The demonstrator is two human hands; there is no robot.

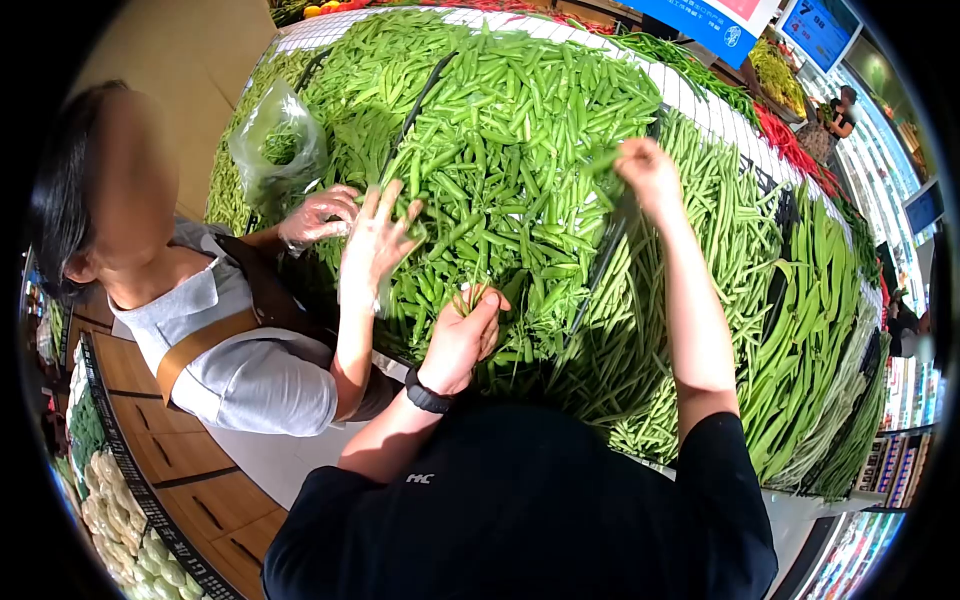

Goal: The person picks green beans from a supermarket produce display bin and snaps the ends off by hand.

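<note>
Pea pods (520, 110) form a heap. The left hand (466, 332) grips thin greens (470, 296) at its near edge; the right hand (650, 178) pinches a blurred green piece (604, 162) above its right edge. Left of it, a clear bag (252, 160) holds greens; co-worker's hands (372, 245) crowd that side, leaving room between the person's own hands.

A plain tan floor (215, 70) fills the upper left of this shop interior. At the lower left stand wooden drawers (165, 455) with dark slot handles (207, 512), edged above by a black rail (150, 500) bearing white lettering. Along the right side, brightly lit white shelving (885, 175) curves away, and darker shelves (890, 470) packed with goods sit lower down. A blue price screen (820, 32) and a blue banner (690, 28) hang at the upper right. Strong light falls across the middle, casting crisp shadows.
</note>
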